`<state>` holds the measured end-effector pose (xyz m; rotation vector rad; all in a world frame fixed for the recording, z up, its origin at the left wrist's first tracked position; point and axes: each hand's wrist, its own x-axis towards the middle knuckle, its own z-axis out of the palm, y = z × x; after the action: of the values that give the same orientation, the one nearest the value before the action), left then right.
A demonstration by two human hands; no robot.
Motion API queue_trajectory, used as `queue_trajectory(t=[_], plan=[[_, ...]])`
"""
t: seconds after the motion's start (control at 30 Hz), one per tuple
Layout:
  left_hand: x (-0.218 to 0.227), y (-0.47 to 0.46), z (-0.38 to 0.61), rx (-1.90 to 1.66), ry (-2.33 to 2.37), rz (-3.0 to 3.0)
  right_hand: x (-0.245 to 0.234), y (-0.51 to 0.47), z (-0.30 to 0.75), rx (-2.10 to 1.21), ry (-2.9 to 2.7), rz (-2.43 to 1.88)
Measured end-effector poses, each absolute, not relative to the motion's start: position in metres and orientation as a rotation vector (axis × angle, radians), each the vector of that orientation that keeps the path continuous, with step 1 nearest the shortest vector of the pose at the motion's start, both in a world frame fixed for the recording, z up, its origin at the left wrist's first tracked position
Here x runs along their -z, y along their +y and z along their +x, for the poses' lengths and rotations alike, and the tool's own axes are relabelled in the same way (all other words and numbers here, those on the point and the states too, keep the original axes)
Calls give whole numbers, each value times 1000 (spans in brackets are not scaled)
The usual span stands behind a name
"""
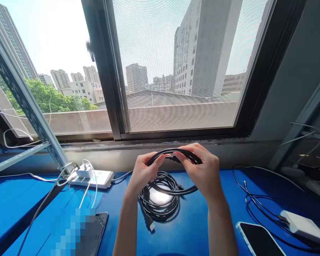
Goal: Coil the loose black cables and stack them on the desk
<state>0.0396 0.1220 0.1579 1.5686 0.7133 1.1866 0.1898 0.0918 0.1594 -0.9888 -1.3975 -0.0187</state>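
A looped black cable [185,152] is stretched between my two hands above the blue tabletop, and its lower loop hangs behind my wrists. My left hand [146,169] is closed around the left side of the loop, thumb on top. On the other side my right hand [204,170] grips the same cable, its thumb near a small black plug [173,158]. Below them, a second coil of black cable [160,213] lies on the table. A connector with a pale metal tip [150,224], resembling an HDMI plug, sticks out at its front.
A white power strip [104,179] with a charger and cords sits at the back left. A dark phone [92,234] lies front left, another phone [258,240] front right, beside a white box [305,227] with black cables. Metal posts [29,92] flank the window [117,71].
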Motion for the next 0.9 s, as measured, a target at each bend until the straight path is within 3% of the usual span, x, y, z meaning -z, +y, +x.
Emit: queue_trajectory(t=[0.37,0.63,0.9], plan=[[-159,125,31,-1058,680,1397,-161,84,188,-523,-1448,-946],[-159,127,36,-1006,748,1325,-158,89,190,-211,-1626,-903],[-151,133,19,-977,995,1506,-145,119,182,-227,-1092,-1051]])
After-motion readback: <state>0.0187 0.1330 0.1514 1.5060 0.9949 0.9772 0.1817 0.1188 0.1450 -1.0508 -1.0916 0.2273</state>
